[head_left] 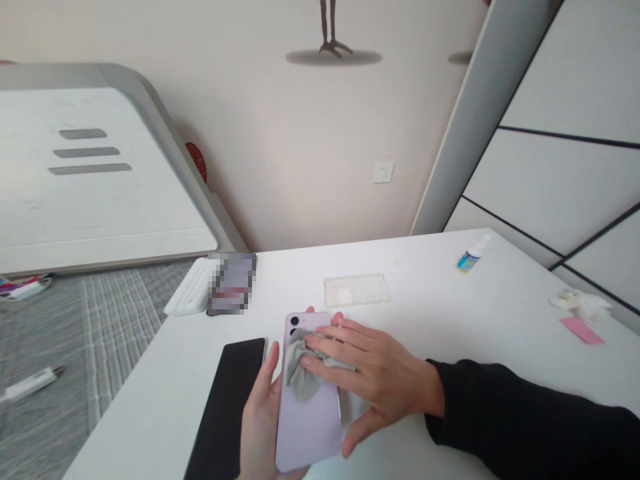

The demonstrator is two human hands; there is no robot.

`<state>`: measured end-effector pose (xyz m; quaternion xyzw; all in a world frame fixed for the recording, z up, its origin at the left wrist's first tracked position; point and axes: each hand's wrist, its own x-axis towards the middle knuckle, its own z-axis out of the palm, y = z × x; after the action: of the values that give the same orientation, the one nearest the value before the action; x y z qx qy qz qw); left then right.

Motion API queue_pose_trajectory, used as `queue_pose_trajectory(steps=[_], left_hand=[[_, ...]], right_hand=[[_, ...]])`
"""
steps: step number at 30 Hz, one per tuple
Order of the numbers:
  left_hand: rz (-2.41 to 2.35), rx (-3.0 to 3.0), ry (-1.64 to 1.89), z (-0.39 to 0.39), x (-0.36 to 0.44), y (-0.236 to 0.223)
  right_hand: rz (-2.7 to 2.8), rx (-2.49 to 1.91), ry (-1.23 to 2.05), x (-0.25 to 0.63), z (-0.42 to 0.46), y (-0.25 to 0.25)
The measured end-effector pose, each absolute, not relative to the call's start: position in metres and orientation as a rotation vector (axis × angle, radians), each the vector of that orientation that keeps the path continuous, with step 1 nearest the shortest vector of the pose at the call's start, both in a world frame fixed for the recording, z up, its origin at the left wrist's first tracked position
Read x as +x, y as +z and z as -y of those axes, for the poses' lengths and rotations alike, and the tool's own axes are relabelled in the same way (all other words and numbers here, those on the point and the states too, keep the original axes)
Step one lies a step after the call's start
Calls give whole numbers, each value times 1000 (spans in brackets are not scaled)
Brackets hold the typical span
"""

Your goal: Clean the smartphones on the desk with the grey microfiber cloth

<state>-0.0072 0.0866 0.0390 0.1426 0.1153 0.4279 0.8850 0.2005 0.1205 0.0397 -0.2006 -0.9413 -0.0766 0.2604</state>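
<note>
A light purple smartphone (310, 433) is tilted back-side up above the white table, its camera lenses at the top left corner. My left hand (261, 420) grips it from beneath, thumb along the left edge and fingertips showing past the far edge. On the phone's back lies a crumpled grey cloth (303, 377), partly covering the lower lens. My right hand (377, 370) presses this cloth down with its fingers, thumb spread away near the phone's right edge. The palm side of the right hand is hidden.
On the white table (425, 320) are a clear phone case (357, 290), a small spray bottle (473, 257), a pink slip (581, 331), crumpled tissue (583, 305), a black flat device (227, 407) and a white case (189, 287) beside a blurred dark phone (233, 283).
</note>
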Motion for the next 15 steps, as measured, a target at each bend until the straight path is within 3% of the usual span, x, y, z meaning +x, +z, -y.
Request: queue_pose_trajectory(steps=[2,8,13,15], left_hand=[[-248,277,845,-88,-11,37],[-271,225,734,-92,-13,34],[-302,273,770,-87,-6,33],[-254,282,790,-87,-3,32]], right_hand=[[2516,-597,-229,197,-114,38],[2573,-169,-482,191,-102,31],[2533,-651,-153,202,-121,37],[2597,-597,-152,200,-116,43]])
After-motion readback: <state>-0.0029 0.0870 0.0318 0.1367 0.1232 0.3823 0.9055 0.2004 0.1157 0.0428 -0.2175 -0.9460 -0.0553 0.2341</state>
